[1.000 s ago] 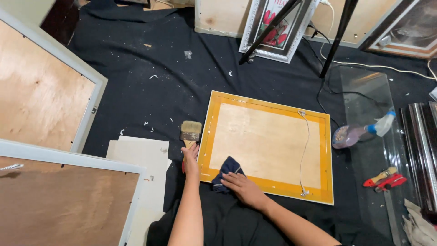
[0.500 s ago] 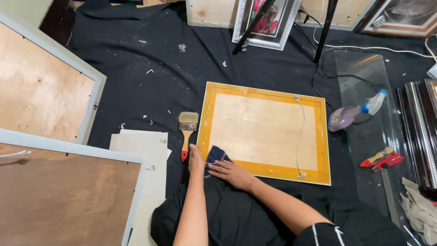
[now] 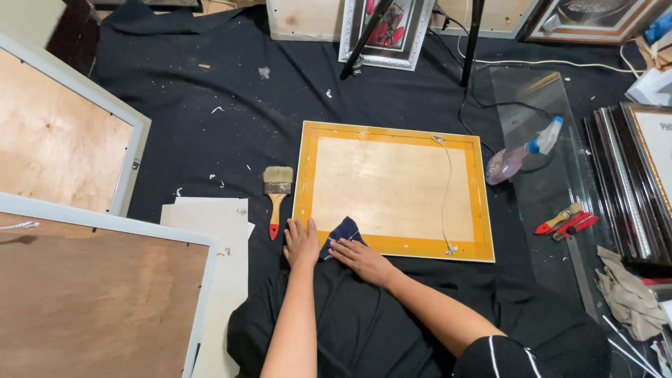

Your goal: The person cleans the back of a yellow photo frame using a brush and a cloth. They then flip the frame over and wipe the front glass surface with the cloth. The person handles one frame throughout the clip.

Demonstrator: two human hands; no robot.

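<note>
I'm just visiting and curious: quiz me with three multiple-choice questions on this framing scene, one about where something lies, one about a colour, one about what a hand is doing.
1. Where does the paintbrush lie?
A. on the black cloth, left of the yellow-edged frame
B. on the glass sheet
C. on top of the frame

2. What colour is the paintbrush's handle?
A. blue
B. red
C. green

3. What is the right hand doing?
A. holding the spray bottle
B. hanging in the air
C. pressing a dark blue cloth on the frame's near edge

Answers:
1 A, it rests on the black cloth just left of the frame.
2 B, the handle's end is red.
3 C, its fingers lie on the blue cloth, with the left hand flat beside it.
</note>
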